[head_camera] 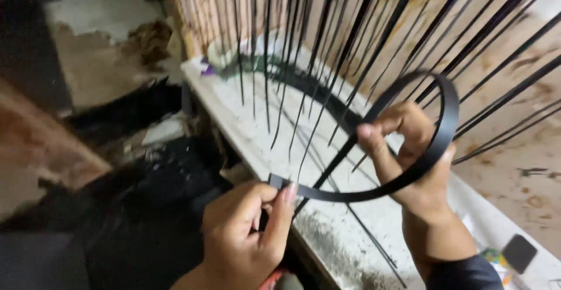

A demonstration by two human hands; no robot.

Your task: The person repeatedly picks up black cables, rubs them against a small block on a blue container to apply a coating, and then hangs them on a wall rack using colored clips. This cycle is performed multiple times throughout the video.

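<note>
The left hand [242,234] pinches the head end of a long black plastic cable tie [435,149] in its fingers; the right hand [409,161] grips its loop above the dusty white bench [263,132]. Keep the curve smooth (kinks bind).

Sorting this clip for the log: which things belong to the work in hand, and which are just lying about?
In hand:
- black strap, bent into a loop
- left hand, pinching the strap's end
- right hand, holding the loop
- hanging black strips

Lying about:
- dark flat block on the ledge
- purple scrap
- white ledge
</note>
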